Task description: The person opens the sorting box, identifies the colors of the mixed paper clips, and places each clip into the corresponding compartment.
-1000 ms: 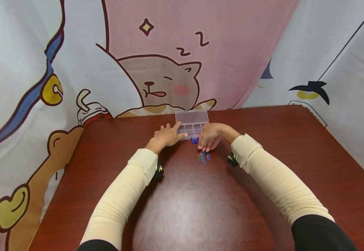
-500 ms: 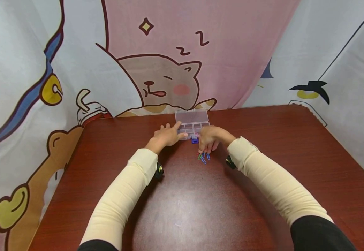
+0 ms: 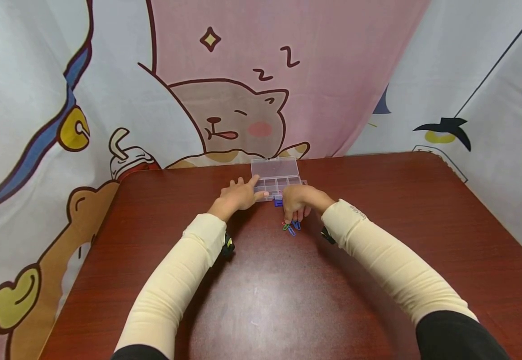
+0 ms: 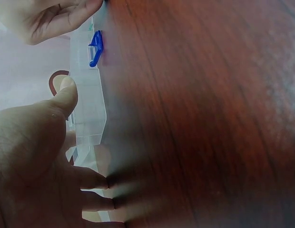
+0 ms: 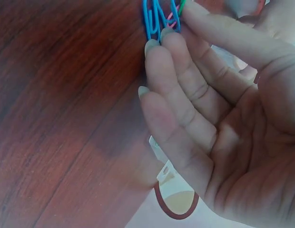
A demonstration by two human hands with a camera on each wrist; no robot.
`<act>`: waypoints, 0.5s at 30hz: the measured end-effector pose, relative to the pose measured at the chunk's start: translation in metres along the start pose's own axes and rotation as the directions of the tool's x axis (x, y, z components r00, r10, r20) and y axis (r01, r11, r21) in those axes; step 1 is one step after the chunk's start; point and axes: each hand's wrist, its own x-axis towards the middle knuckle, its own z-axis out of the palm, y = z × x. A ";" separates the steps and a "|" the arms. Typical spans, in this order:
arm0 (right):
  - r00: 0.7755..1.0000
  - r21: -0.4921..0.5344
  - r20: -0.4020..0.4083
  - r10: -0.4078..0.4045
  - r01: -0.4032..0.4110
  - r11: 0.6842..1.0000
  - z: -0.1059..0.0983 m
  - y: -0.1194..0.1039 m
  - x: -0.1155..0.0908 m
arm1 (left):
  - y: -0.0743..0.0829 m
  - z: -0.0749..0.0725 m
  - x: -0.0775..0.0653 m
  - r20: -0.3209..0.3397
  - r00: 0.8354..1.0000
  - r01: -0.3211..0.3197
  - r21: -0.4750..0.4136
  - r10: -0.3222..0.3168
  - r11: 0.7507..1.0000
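A clear plastic compartment box [image 3: 272, 186] stands with its lid raised at the back of the table, a blue latch [image 3: 279, 202] on its front. At its left end is my left hand [image 3: 239, 194], fingers spread and thumb resting on the front edge. In front of the box, my right hand [image 3: 298, 201] reaches down over several paper clips [image 3: 291, 230]. Blue, pink and green clips lie at its fingertips [image 5: 152, 46] in the right wrist view. Its fingers are loosely bent; no clip is seen lifted. Part of the box is hidden behind the right hand.
The brown wooden table [image 3: 261, 290] spreads out in front of both arms. A cartoon-printed curtain [image 3: 243, 65] hangs right behind the table's back edge, close to the box lid. Small dark devices sit under both wrists.
My right hand has shifted slightly toward me and left over the paper clips, with its wrist lower in view. More of the box's right end shows. The left hand stays in place.
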 end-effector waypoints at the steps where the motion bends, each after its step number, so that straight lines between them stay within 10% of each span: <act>1: 1.000 0.001 0.002 0.001 -0.001 1.000 0.000 0.000 0.000 | 0.000 0.000 0.000 0.001 1.000 0.002 0.000 -0.002 1.000; 15: 0.999 -0.100 -0.024 -0.024 0.021 0.995 0.001 -0.005 -0.002 | 0.000 0.000 0.000 0.014 1.000 0.006 0.000 -0.006 1.000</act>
